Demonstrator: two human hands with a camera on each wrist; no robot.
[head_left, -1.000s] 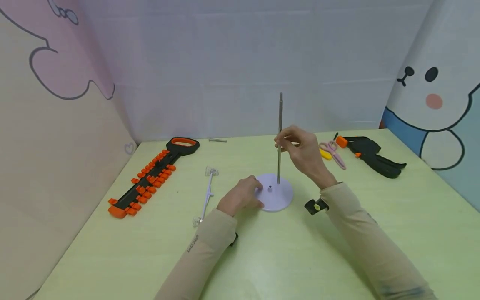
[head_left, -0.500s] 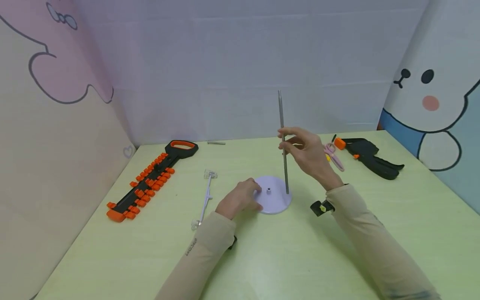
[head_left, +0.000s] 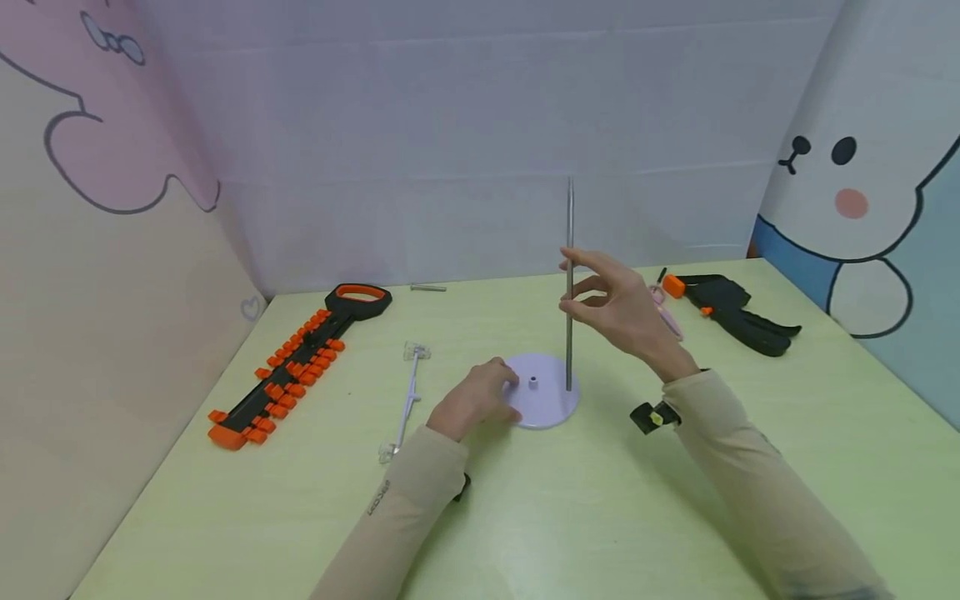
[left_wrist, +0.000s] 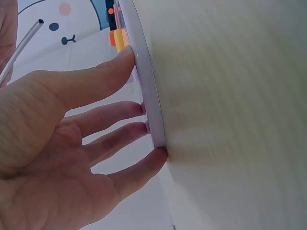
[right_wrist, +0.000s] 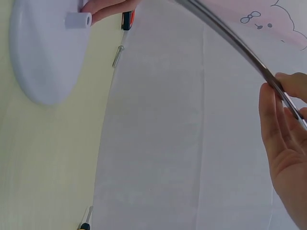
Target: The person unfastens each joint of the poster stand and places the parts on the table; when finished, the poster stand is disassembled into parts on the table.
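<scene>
A pale lilac round base [head_left: 551, 410] lies on the table, with a short hollow peg [head_left: 533, 382] standing up near its middle. My left hand [head_left: 474, 402] grips its left rim, thumb and spread fingers along the edge. Between thumb and fingertips, my right hand [head_left: 621, 315] pinches a long thin metal tube [head_left: 569, 354], nearly upright over the right part of the base. In the left wrist view the tube's open lower end [left_wrist: 40, 22] hangs free, apart from the base. The right wrist view shows the peg's hole [right_wrist: 88, 19] with nothing in it.
Left on the table are a black rack with several orange clips [head_left: 281, 379] and a thin lilac bar with clear ends [head_left: 410, 396]. A short metal piece [head_left: 428, 287] lies at the back. Pink scissors [head_left: 670, 322] and a black-orange trigger-handled tool [head_left: 738, 312] lie right.
The tube's lower end has shifted right, away from the peg, and the tube leaned, then straightened. My right hand has moved slightly right with it. The left hand stays on the base.
</scene>
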